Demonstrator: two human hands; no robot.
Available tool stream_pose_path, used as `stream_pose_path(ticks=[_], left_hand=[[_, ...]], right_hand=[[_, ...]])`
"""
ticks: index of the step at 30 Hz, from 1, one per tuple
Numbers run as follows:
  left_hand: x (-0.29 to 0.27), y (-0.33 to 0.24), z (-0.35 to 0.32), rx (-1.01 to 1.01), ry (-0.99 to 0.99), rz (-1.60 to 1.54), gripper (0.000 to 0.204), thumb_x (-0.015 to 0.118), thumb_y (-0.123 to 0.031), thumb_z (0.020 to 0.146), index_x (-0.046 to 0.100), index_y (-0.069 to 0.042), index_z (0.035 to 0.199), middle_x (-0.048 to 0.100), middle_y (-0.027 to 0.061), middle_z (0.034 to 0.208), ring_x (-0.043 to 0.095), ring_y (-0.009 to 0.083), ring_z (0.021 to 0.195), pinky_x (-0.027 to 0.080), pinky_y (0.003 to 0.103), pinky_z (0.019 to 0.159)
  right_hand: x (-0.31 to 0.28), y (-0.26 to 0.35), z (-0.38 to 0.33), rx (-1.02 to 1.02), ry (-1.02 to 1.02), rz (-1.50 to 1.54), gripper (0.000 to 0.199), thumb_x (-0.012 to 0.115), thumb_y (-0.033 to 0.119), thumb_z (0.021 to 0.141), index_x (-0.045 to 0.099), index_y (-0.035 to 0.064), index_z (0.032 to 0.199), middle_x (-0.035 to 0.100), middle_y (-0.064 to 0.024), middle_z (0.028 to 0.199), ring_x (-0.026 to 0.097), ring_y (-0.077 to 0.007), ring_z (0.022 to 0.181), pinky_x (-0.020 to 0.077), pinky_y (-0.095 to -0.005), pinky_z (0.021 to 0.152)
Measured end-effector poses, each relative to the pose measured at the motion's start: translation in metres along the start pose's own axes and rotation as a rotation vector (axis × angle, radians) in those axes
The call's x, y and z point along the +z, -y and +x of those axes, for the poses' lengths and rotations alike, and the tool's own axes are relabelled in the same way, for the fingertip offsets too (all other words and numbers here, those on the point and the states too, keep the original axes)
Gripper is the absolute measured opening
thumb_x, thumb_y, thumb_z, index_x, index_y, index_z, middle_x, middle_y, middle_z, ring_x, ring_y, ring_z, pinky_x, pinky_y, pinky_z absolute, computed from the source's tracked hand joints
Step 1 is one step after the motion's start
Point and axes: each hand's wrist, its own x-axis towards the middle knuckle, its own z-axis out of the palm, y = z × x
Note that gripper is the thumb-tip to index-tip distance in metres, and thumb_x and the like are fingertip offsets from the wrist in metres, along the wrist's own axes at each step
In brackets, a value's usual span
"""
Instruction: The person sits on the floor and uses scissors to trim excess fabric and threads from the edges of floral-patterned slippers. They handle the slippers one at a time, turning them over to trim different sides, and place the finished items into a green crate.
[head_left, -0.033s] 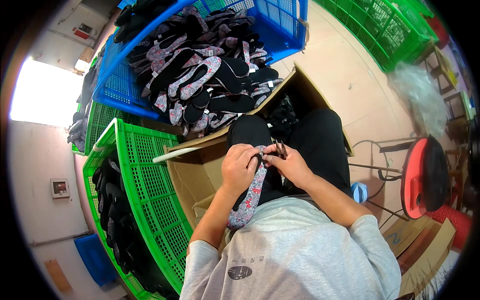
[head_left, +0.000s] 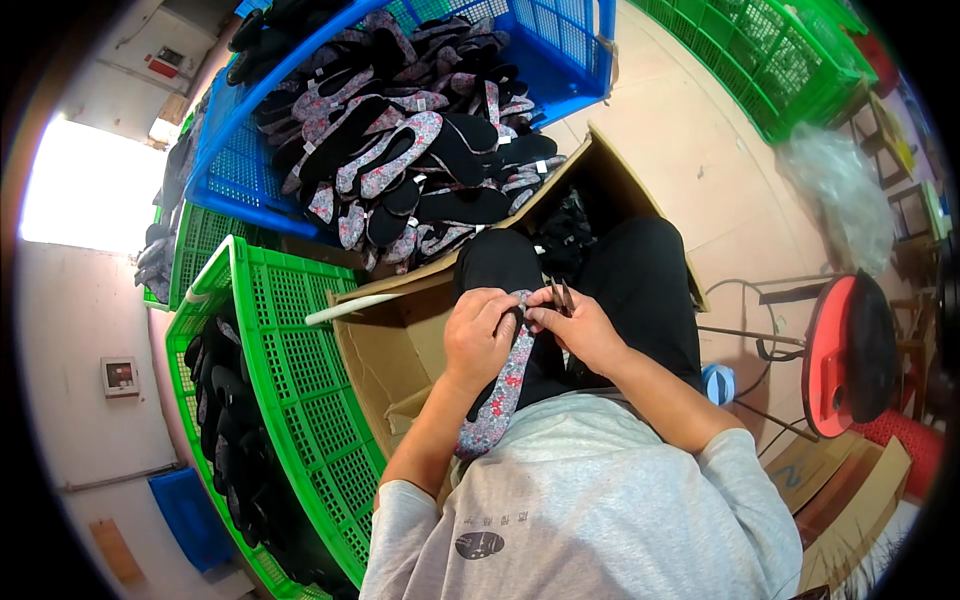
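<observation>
A grey slipper [head_left: 508, 378] with a red floral pattern lies lengthwise over my lap, its far end between my hands. My left hand [head_left: 478, 335] is closed on that end from the left. My right hand [head_left: 580, 333] is closed too, with thumb and forefinger pinched at the slipper's edge close to my left fingertips. Small dark metal snips [head_left: 562, 297] are tucked in my right hand, with two pointed blades sticking up past the fingers. What the fingertips pinch is too small to make out.
In front stands a blue crate [head_left: 235, 175] heaped with floral and black slippers [head_left: 400, 160]. A cardboard box [head_left: 375, 350] is open around my knees. At my left is a green crate [head_left: 300, 370] of dark slippers. A red-and-black stool [head_left: 835, 355] and another green crate [head_left: 750, 60] are at the right.
</observation>
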Motion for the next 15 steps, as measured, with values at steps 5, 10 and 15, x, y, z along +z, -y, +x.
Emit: stream_pose_path(ticks=[5,10,15], left_hand=[[0.005,-0.002,-0.003,-0.045,-0.024,0.012,0.023,0.069,0.004,0.071,0.066,-0.004,0.092,0.065,0.0119,0.09,0.064,0.0314,0.086,0.052,0.039,0.076],[0.008,-0.004,-0.003,-0.087,-0.046,0.004,0.021,0.066,0.005,0.073,0.063,-0.003,0.092,0.064,0.0135,0.091,0.062,0.0329,0.085,0.051,0.04,0.077],[0.013,0.0,-0.013,-0.324,-0.082,-0.176,0.02,0.062,0.009,0.075,0.062,-0.002,0.092,0.063,0.0128,0.091,0.064,0.0293,0.083,0.051,0.036,0.075]], right_hand=[[0.006,-0.004,0.009,-0.044,-0.002,0.012,0.009,0.066,0.009,0.094,0.062,0.0026,0.099,0.062,-0.0005,0.085,0.058,-0.0074,0.077,0.0488,-0.0242,0.071],[0.007,-0.012,0.017,-0.066,0.01,-0.03,0.008,0.066,0.008,0.093,0.06,0.004,0.094,0.059,0.0012,0.08,0.055,-0.0068,0.074,0.0466,-0.0244,0.066],[0.011,0.001,0.007,0.026,-0.026,0.05,0.008,0.066,0.011,0.093,0.06,0.0074,0.094,0.06,0.0013,0.083,0.051,-0.004,0.067,0.0409,-0.0197,0.057]])
